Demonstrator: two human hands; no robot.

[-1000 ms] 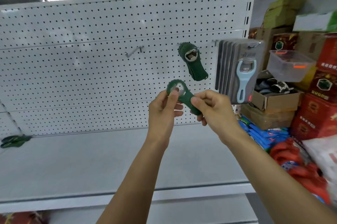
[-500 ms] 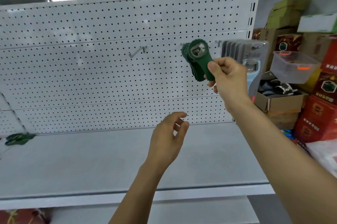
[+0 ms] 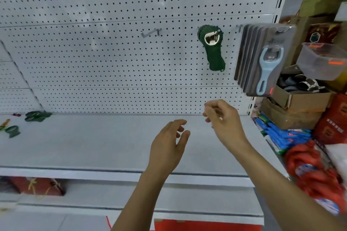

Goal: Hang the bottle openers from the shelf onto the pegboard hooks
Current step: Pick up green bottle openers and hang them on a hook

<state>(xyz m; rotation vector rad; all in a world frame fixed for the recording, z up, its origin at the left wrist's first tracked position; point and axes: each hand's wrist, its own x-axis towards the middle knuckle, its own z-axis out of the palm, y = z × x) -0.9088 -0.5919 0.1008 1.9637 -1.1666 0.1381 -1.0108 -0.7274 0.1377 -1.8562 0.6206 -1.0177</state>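
Note:
Green bottle openers (image 3: 211, 46) hang stacked on a hook of the white pegboard (image 3: 112, 52). More green openers (image 3: 37, 116) lie at the far left of the grey shelf (image 3: 93, 142), with another green opener (image 3: 12, 130) nearer the front. An empty hook (image 3: 150, 33) sticks out left of the hanging stack. My right hand (image 3: 223, 119) hovers below the stack, fingers loosely curled, holding nothing. My left hand (image 3: 169, 146) floats over the shelf with relaxed fingers, also holding nothing.
Carded blue openers (image 3: 266, 61) hang on the hook at the right end of the pegboard. Beyond the shelf's right edge stand cardboard boxes (image 3: 296, 106), a clear plastic tub (image 3: 321, 59), and blue and red packets (image 3: 309, 155). A red item (image 3: 37, 185) sits on the lower shelf.
My right hand lifted the green opener onto the hook, let it go and dropped back down. My left hand released it earlier and lowered. The view shifted downward.

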